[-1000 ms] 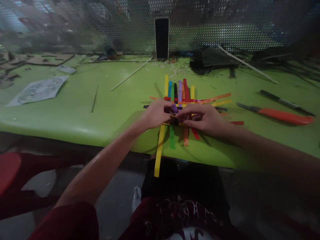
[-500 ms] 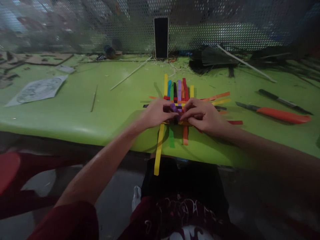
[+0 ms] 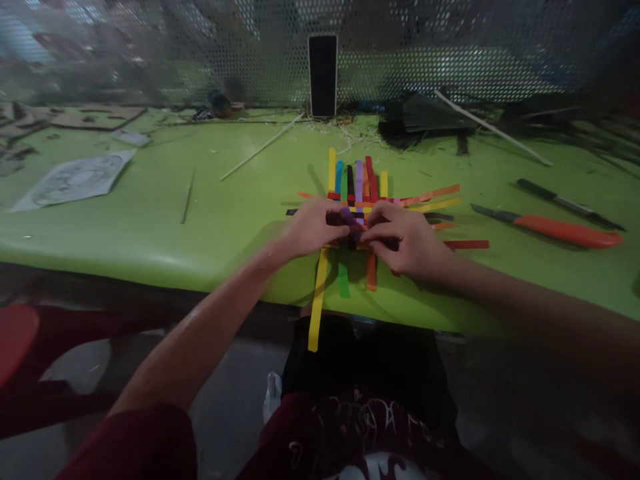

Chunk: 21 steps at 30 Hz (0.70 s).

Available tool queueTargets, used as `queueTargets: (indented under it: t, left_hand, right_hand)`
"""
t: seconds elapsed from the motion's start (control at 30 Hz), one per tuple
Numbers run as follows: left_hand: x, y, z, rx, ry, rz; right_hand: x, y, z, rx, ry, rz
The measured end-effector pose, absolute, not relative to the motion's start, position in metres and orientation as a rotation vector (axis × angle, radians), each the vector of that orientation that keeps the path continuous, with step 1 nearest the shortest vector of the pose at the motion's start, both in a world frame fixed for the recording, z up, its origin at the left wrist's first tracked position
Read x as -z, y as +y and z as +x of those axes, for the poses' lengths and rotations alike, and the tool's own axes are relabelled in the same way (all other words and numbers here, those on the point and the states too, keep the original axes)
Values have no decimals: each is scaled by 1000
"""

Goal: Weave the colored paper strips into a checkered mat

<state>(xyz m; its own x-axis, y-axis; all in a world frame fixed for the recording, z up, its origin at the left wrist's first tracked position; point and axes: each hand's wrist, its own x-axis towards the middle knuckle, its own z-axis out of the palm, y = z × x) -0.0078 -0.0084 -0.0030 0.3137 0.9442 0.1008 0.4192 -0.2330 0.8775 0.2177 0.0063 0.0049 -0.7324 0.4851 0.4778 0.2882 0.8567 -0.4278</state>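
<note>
Purple strip (image 3: 346, 215), pinched at fingertips by left grip (image 3: 315, 225) and right grip (image 3: 410, 239), over woven strips (image 3: 359, 190).

The left hand (image 3: 320, 227) and right hand (image 3: 407, 233) hide part of the paper weave (image 3: 359, 187). The left edge crops a red stool (image 3: 17, 340); the drawing (image 3: 80, 179) is too blurred to read.

I note one weave (image 3: 359, 193) of flat coloured strips lying under the grip, centre partly covered. Uneven ends fan out beyond it; orange end (image 3: 431, 195) and dark red end (image 3: 467, 245) project right of it. Purple strip (image 3: 347, 214): bent, raised within the grip. Long yellow strip (image 3: 317, 300): near side, left of the grip.
</note>
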Motion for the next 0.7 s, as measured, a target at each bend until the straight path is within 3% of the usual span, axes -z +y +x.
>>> queueTargets:
  t: [0.7]
  left_hand:
    - [5, -8, -10, -885, 1178, 1820]
  right_hand:
    - [-1, 0, 217, -277, -2495, -514]
